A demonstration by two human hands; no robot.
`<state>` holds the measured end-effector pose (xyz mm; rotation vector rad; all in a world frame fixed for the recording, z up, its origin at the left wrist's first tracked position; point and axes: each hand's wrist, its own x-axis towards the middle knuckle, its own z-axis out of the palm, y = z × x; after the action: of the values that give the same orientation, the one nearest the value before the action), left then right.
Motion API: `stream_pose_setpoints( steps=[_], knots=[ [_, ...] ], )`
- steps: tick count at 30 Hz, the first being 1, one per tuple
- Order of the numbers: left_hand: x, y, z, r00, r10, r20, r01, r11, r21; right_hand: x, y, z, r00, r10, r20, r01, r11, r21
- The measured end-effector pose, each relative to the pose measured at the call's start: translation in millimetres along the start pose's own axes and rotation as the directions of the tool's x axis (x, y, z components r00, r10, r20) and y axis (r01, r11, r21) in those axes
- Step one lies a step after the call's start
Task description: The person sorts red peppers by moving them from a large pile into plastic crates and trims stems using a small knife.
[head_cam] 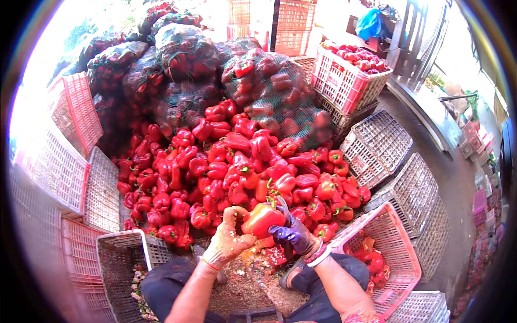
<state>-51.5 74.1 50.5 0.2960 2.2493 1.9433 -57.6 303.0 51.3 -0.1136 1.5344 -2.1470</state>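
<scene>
Between my two hands is an orange-red bell pepper [264, 220], its green stem pointing up and away from me. My bare left hand [229, 238] grips it from the left, with bits of pale seed stuck to the skin. On my right hand [297, 234] is a purple glove, closed around a small knife [284, 208]. The curved blade rises beside the pepper's stem; the handle is hidden in the glove. Just beyond my hands spreads a large heap of red bell peppers [218, 171].
An upright crate [143, 250] at my left holds pale cores. At my right, a pink crate [398, 262] contains opened peppers. Full mesh sacks [188, 52] are piled behind the heap. Stacked plastic crates [379, 139] line both sides. Scraps and seeds litter the floor [242, 296].
</scene>
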Motion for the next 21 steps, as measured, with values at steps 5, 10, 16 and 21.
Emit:
stream_pose_setpoints(
  steps=[5, 10, 16, 21],
  knots=[
    [-4.8, 14.9, -15.8, 0.992, -0.083, 0.096, 0.075, 0.994, 0.083, 14.2, 8.8, 0.8, 0.949, -0.306, 0.074, 0.307, 0.849, -0.430],
    [-3.4, 3.2, -11.0, 1.000, 0.026, -0.002, -0.025, 0.970, 0.244, 19.6, -6.5, 12.5, 0.953, -0.273, 0.129, 0.277, 0.619, -0.735],
    [11.6, 0.5, 2.4, 0.988, 0.138, -0.072, -0.095, 0.900, 0.426, 27.9, 12.0, 6.5, 0.952, -0.280, 0.124, 0.258, 0.514, -0.818],
    [12.2, -17.1, 1.2, 0.966, 0.007, -0.258, 0.029, 0.990, 0.137, 35.7, 18.9, 21.3, 0.937, -0.346, 0.044, 0.273, 0.648, -0.712]
  ],
)
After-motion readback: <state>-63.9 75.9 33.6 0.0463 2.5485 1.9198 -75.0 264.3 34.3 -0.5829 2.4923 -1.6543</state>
